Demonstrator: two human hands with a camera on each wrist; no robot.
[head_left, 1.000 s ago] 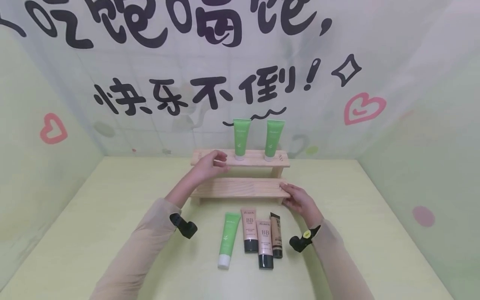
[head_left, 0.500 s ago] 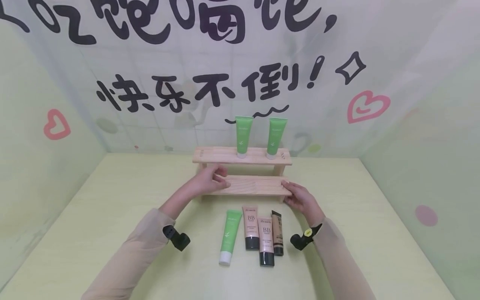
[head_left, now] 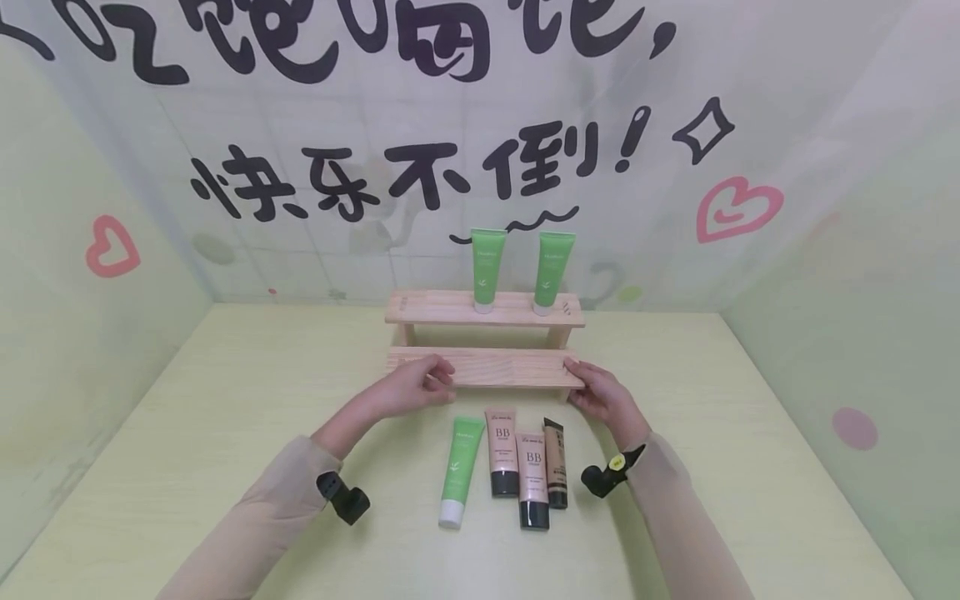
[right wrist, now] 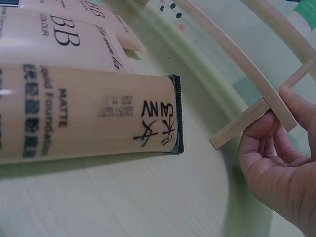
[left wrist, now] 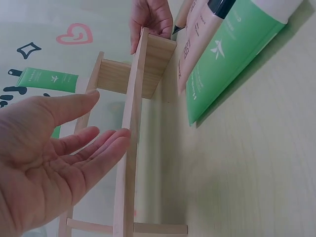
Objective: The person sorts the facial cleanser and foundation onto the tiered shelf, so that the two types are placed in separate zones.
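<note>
A two-tier wooden stand is at the back of the table. My right hand grips the right end of its lower shelf, thumb on top and fingers curled underneath, as the right wrist view shows. My left hand is in front of the lower shelf's left part, fingers loosely bent and holding nothing. On the upper shelf two green tubes stand upright on their white caps. Another green tube lies on the table below my left hand. Beside it lie two pink BB cream tubes and a tan liquid foundation tube.
The pale table is bounded by a back wall with black lettering and by side walls. The tubes lie close together in front of the stand, between my forearms.
My left hand has come down from the upper shelf to the front of the lower one. My right hand keeps its grip on the stand. The tubes stay where they were.
</note>
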